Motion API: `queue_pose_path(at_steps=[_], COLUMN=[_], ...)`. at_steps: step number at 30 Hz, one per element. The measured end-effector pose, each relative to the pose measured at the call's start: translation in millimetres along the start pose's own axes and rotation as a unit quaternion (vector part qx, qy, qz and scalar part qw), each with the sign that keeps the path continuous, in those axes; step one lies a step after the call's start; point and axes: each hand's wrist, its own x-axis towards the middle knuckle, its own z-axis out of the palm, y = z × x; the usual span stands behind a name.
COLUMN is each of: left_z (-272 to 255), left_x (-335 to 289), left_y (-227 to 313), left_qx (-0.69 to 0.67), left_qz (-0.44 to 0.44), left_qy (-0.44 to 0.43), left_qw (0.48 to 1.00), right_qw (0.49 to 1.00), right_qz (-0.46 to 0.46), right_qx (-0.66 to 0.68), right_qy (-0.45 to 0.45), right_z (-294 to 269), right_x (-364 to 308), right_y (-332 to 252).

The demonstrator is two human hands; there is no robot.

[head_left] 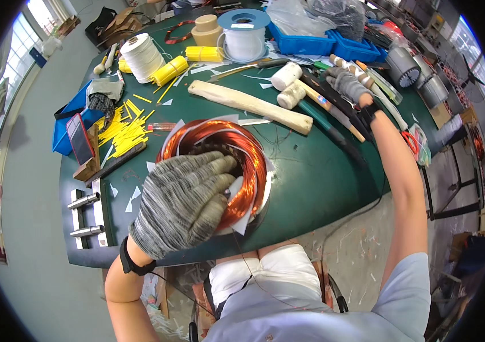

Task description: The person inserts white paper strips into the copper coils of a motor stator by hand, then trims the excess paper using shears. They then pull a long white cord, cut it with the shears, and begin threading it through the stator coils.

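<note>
A motor stator wound with copper wire (257, 165) lies on the green table in front of me, white insulating paper sticking out around its coils. My left hand (188, 196), in a grey knitted glove, rests over its near left side. Its fingers stretch flat across the ring, their tips at the central hole. Farther off to the right, my right hand (348, 85), gloved alike, is down among the tools with its fingers bent. What lies under those fingers is hidden. Nearby are two white-headed mallets (292, 96) and a pale wooden stick (248, 105).
Yellow strips (123, 131) lie loose at the left, beside a phone (80, 137) on a wooden stand. White cord (141, 54) and a blue spool (243, 37) stand at the back. Blue bins (302, 43) hold plastic bags. Metal cylinders (403, 65) sit at far right.
</note>
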Motion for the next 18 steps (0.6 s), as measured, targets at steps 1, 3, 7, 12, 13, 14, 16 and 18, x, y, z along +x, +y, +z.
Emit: queue_pose_path(at_steps=[1, 3, 7, 12, 13, 14, 16, 18], left_z=[1.2, 2.9, 7.4, 19.4, 18.9, 17.5, 14.0, 9.2], left_x=[3.1, 7.8, 1.2, 0.0, -0.7, -1.4, -7.4, -3.1], left_y=[-0.8, 0.9, -4.7, -11.4, -12.5, -13.8, -17.7, -18.1], left_qx=[0.001, -0.029, -0.009, -0.050, -0.068, -0.086, -0.100, -0.102], left_qz=[-0.005, -0.018, 0.010, 0.011, 0.022, 0.036, 0.050, 0.045], left_qy=[0.001, -0.010, 0.038, 0.131, 0.140, 0.150, 0.149, 0.117], left_qw=[1.000, 0.999, 0.999, 0.990, 0.988, 0.984, 0.982, 0.987], right_qw=[1.000, 0.999, 0.994, 0.983, 0.978, 0.974, 0.970, 0.958], right_qz=[-0.027, -0.024, 0.043, -0.047, -0.041, -0.052, -0.031, -0.011], right_qx=[0.007, -0.005, -0.105, -0.176, -0.197, -0.217, -0.239, -0.275], right_qy=[0.011, 0.037, -0.004, -0.031, -0.051, -0.025, -0.041, -0.084], right_z=[12.2, 29.0, 29.6, 43.3, 41.8, 43.1, 33.5, 47.1], right_x=[19.5, 56.5, 98.7, 127.6, 131.5, 132.9, 131.7, 121.4], right_y=[9.3, 25.7, 7.9, 30.9, 39.2, 47.9, 52.4, 18.2])
